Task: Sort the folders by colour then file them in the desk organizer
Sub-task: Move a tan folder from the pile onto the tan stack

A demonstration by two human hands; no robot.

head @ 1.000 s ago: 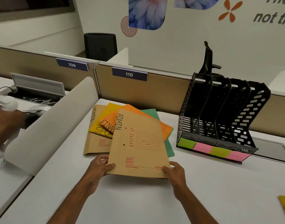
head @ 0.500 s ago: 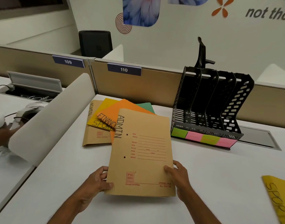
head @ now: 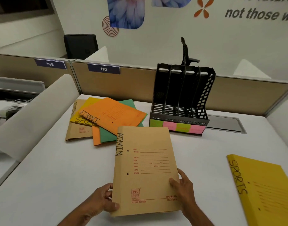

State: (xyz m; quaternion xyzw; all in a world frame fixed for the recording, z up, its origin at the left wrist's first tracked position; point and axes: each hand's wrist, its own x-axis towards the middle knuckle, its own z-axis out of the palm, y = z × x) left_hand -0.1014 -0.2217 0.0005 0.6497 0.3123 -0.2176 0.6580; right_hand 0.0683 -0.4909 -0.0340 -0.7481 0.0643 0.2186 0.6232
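I hold a brown folder marked ADMIN (head: 146,167) just above the white desk, near its front. My left hand (head: 102,201) grips its lower left edge and my right hand (head: 183,190) grips its lower right edge. Behind it lies a fanned pile: an orange FINANCE folder (head: 117,116) on top, a green folder (head: 107,135), a yellow folder (head: 81,119), a second orange folder (head: 96,136) and another brown folder (head: 76,132). A yellow SPORTS folder (head: 264,190) lies alone at the right. The black desk organizer (head: 180,98) stands at the back with its slots showing no folders.
Green and pink sticky notes (head: 177,127) line the organizer's front lip. A curved white divider (head: 33,115) bounds the desk on the left, and a tan partition (head: 123,85) labelled 109 and 110 runs along the back. A grey cable hatch (head: 224,123) sits right of the organizer.
Both hands have drawn the brown ADMIN folder off the pile and toward me, uncovering the orange and green folders. The view has shifted, bringing the yellow SPORTS folder at the right into sight.
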